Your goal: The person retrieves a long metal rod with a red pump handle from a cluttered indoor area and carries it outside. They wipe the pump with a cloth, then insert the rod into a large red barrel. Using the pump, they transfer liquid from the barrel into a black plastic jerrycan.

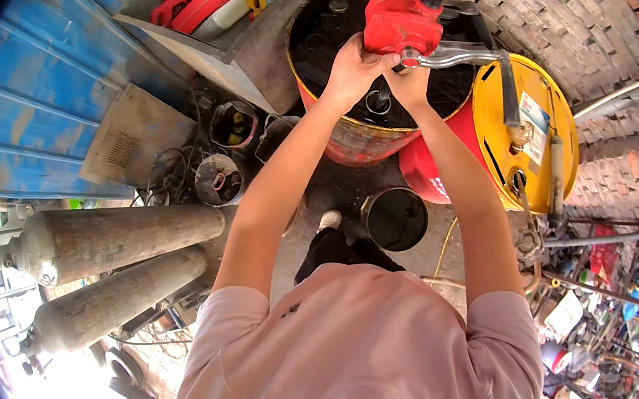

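A red rotary hand pump stands over an oil drum with a black, wet-looking top and a yellow rim. A bent grey metal crank reaches out from the pump to the right. My left hand grips the pump's lower left side. Close beside it, my right hand is closed at the pump's lower end, below the crank's hub. The thumbs nearly meet, and most fingertips are hidden. Under my hands, a dark pipe goes down to a round opening in the drum top.
To the right stands a red drum with a yellow lid, tools lying on it. A bucket of dark liquid is on the floor near my feet. Gas cylinders lie at left, below a metal box holding jugs. Clutter fills the right.
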The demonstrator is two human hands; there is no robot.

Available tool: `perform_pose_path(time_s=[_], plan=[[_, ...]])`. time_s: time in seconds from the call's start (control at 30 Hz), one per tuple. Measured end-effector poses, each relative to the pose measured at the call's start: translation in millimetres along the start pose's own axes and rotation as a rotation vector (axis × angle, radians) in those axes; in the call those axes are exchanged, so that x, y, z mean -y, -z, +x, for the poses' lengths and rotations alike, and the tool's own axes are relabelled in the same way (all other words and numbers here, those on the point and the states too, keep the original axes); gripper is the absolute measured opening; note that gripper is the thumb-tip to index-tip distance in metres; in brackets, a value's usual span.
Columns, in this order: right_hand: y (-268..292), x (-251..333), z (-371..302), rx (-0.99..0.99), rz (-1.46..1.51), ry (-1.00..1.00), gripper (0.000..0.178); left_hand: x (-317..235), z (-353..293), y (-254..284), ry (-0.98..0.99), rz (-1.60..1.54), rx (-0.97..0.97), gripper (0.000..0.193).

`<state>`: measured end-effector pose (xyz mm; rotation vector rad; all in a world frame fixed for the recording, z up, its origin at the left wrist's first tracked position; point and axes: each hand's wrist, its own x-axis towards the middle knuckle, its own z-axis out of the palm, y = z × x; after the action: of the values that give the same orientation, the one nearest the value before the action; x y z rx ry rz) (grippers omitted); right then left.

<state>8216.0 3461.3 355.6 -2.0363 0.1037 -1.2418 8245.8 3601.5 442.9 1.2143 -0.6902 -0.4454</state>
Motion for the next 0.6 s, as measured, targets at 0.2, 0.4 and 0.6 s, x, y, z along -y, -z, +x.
perform_pose_path(time_s=[0.2, 0.4, 0.6], plan=[[-11.4, -24.0, -36.0, -0.030, -0.234, -0.049, 0.028, 28.7, -8.3, 15.5, 0.103, 0.001, 0.035, 0.045], [-16.8, -38.4, -56.2, -0.032, -0.377, -0.187, 0.028, 48.5, -11.5, 20.9, 0.158, 0.031, 0.071, 0.049], [-5.2, -15.6, -56.3, 0.038, -0.454, -0.102, 0.027, 67.3, -17.9, 27.8, 0.194, -0.035, 0.060, 0.053]])
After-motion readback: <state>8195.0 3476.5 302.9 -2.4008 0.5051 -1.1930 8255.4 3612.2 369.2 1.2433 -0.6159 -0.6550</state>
